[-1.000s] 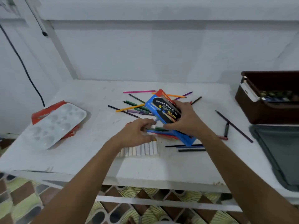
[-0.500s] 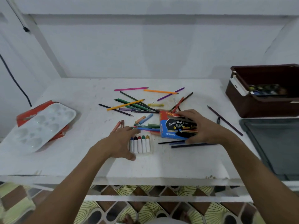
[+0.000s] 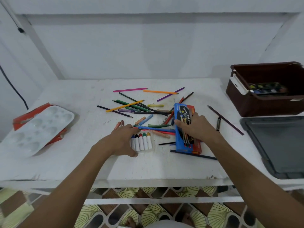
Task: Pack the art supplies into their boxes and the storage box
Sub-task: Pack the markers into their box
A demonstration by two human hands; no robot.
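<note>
The white counter (image 3: pixel 65 167) carries everything. At its right end, past the blue pencil box (image 3: pixel 182 122), sit the brown storage box (image 3: pixel 263 107), already holding a paint set, and the grey lid (image 3: pixel 279 145) just in front of it. Far to the left of the pencil box lies a white paint palette (image 3: pixel 37 129) on an orange packet. The right hand (image 3: pixel 195 127) grips the pencil box, fingers curled over its face, holding it tilted on the counter with pencil tips showing at its near end. Loose coloured pencils (image 3: pixel 131 106) and crayons are scattered behind and left of the box. Just left of it, the left hand (image 3: pixel 121 139) rests on a row of white paint tubes (image 3: pixel 142 142), thumb curled at their near end; whether it actually grips them cannot be told. The box's open end points toward the counter edge, so tilting it further could let the pencils slide out, and the tubes could roll apart if nudged.
</note>
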